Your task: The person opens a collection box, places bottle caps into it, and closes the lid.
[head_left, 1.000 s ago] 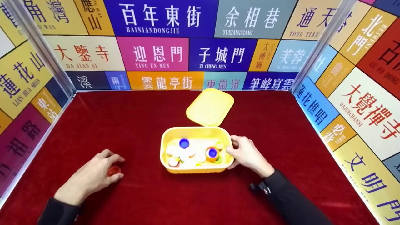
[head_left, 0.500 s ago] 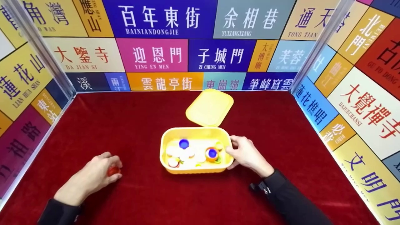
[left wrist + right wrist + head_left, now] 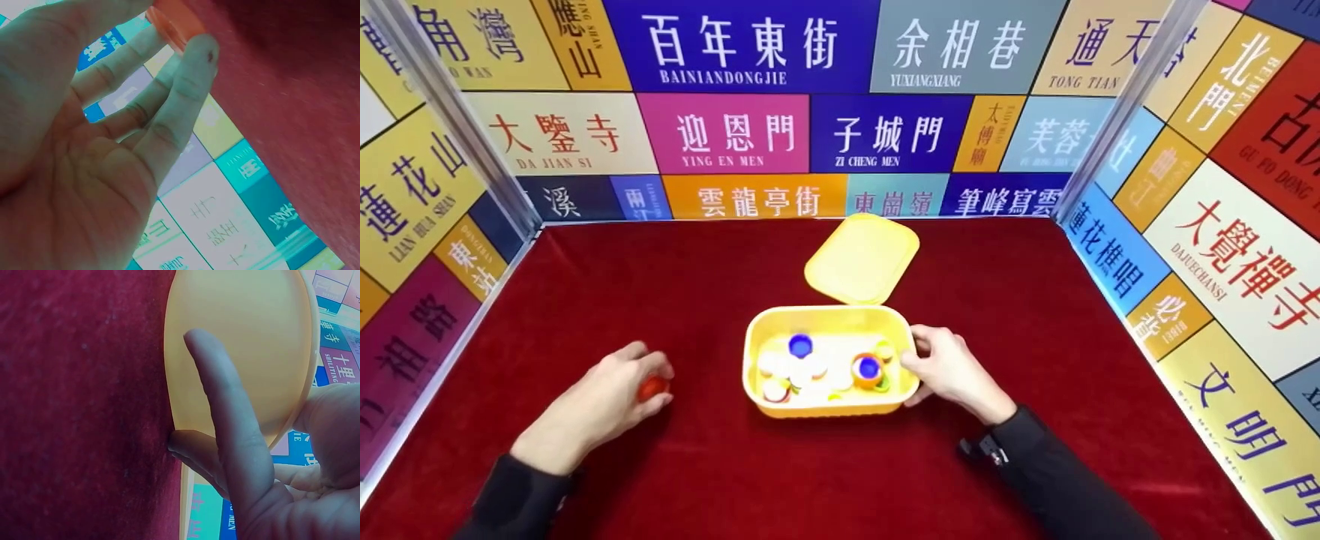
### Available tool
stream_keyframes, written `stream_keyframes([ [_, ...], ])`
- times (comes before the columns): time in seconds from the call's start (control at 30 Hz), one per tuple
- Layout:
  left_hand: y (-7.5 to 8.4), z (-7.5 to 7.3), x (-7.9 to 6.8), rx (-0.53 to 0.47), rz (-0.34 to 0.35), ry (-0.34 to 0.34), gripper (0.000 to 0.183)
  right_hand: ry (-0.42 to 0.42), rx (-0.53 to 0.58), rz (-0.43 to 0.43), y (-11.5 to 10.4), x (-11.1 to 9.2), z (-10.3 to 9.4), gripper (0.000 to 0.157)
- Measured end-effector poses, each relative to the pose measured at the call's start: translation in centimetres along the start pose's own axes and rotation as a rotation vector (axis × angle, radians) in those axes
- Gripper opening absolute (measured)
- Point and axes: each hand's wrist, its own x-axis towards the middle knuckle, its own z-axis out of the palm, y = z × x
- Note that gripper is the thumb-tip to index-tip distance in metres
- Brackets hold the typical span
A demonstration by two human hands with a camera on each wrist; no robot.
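My left hand [image 3: 604,397] pinches a small round red-orange piece [image 3: 652,387] between thumb and fingertips, left of the box. In the left wrist view the piece [image 3: 179,21] looks smooth and is partly cut off by the frame; its exact kind is unclear. At the right end of an uncovered yellow plastic box [image 3: 832,409], my right hand [image 3: 960,371] grips the wall, thumb by the rim and fingers along the outside. Inside the box lie several small toy-like pieces, including a dark blue cup-shaped one [image 3: 800,346] and an orange piece [image 3: 868,370] with a blue centre.
A yellow lid [image 3: 862,259] lies flat on the dark red cloth [image 3: 720,480] just behind the box. Panels with printed characters [image 3: 727,131] stand as walls at the back and both sides of the table.
My left hand has closed its fingers on the red piece and moved with it rightward and slightly away from me. The right hand and box stay in place.
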Motion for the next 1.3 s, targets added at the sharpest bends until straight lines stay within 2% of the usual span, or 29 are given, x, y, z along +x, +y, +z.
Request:
stream_keyframes([
  [0.33, 2.9, 0.1, 3.6, 0.005, 0.099, 0.096, 0.027, 0.003, 0.004, 0.009, 0.0, 0.0, 0.3, 0.046],
  [0.57, 5.0, 0.3, 5.8, -0.011, 0.117, 0.142, 0.029, 0.006, 0.004, 0.018, 0.1, -0.1, 0.3, 0.050],
  [0.73, 6.5, 0.7, 7.5, -0.028, 0.155, 0.162, 0.029, -0.001, 0.013, 0.019, 0.1, -0.1, 0.2, 0.051],
  [0.87, 7.6, 1.3, 8.9, -0.031, 0.196, 0.151, 0.030, -0.004, 0.014, 0.020, 0.1, -0.1, 0.1, 0.051],
  [1.07, 9.5, 2.8, 10.9, -0.021, 0.246, 0.073, 0.031, 0.005, 0.001, 0.009, 0.1, 0.0, -0.1, 0.048],
  [1.3, 11.0, 4.7, 13.1, 0.017, 0.338, 0.032, 0.026, 0.000, 0.000, 0.009, 0.0, 0.0, -0.1, 0.049],
])
